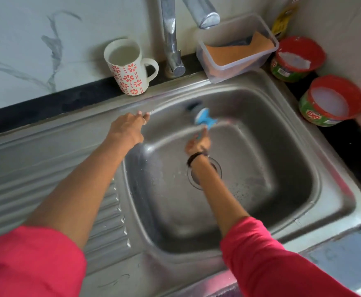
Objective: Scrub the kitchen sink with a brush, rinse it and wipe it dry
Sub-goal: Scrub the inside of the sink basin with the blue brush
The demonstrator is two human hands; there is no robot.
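Against the far wall of the steel sink (299, 168), our right hand (197, 144) grips the blue brush (204, 118), bristles pressed there; our left hand (128, 129) rests flat-fingered on the rim.

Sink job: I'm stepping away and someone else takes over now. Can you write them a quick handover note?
Left hand rests on the sink rim at the back left, holding nothing. Right hand grips the blue brush, its head against the basin's back wall. Scrubbing is under way; droplets dot the basin floor. No water shows at the tap. Left: finish scrubbing, rinse, wipe dry.
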